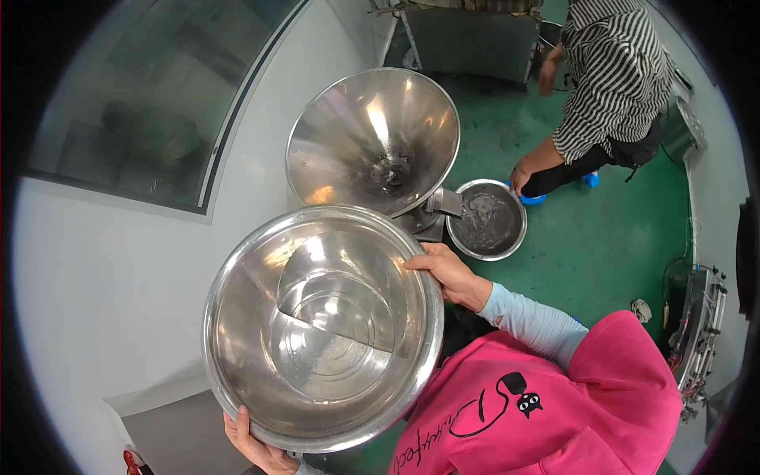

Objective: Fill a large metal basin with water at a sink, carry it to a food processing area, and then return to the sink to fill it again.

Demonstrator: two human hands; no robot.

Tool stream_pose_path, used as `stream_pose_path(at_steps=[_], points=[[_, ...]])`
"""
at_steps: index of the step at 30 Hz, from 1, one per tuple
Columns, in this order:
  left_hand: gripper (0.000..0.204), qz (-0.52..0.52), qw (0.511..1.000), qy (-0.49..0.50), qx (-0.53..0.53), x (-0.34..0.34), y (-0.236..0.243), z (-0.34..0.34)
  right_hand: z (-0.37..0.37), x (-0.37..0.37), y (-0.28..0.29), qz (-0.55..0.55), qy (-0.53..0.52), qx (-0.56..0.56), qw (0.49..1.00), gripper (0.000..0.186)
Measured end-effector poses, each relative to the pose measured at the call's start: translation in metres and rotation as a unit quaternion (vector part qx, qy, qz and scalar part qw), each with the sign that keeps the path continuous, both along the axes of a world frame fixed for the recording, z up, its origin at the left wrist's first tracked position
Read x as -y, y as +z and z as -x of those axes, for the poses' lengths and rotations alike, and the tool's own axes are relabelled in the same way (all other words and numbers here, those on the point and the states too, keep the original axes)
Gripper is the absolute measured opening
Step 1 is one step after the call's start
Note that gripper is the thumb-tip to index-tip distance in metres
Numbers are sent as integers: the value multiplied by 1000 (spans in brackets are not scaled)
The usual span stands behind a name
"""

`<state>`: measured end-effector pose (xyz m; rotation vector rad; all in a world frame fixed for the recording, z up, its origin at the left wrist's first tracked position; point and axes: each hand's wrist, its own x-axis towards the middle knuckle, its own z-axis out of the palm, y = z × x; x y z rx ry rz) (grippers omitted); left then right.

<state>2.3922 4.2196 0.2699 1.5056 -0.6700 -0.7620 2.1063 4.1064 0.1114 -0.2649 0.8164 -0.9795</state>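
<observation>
Metal basin [336, 372] (wide, shiny) held in both hands [453, 275].

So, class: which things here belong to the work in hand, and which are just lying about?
In use, it seems:
Large steel basin, held by left hand and right hand
Steel funnel
Bowl of grey material, co-worker's hand at its rim

Apparently not involved:
Pale crumpled cloth on the green floor
Metal machine at right, untouched

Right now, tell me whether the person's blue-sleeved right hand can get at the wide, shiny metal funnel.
Probably not without letting go: the right hand grips the large, round, silvery metal basin by its rim. Otherwise the way looks free; the funnel stands open just beyond.
</observation>
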Motion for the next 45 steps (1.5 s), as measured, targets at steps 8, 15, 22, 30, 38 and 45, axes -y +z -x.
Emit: stream_pose_path(at_steps=[8, 15, 22, 30, 38, 45], points=[[28, 25, 994, -62, 89, -9, -11, -24, -4, 1, -1, 6, -5, -12, 1000, 21], [28, 5, 992, -104, 77, -9, -11, -28, 1, -1, 4, 4, 5, -21, 1000, 20], [30, 30, 998, -36, 52, -11, -9, -24, -3, 0, 2, 10, -19, -4, 1000, 21], [36, 3, 991, -73, 115, -7, -12, -14, 1, 3, 1, 3, -11, -20, 1000, 21], [43, -26, 999, -29, -3, -8, 6, -12, -10, 2, -22, 1, -13, -29, 999, 23], [47, -5, 1000, -22, -16, -5, 3, -9, 3, -1, -8, 4, 5, -40, 999, 25]])
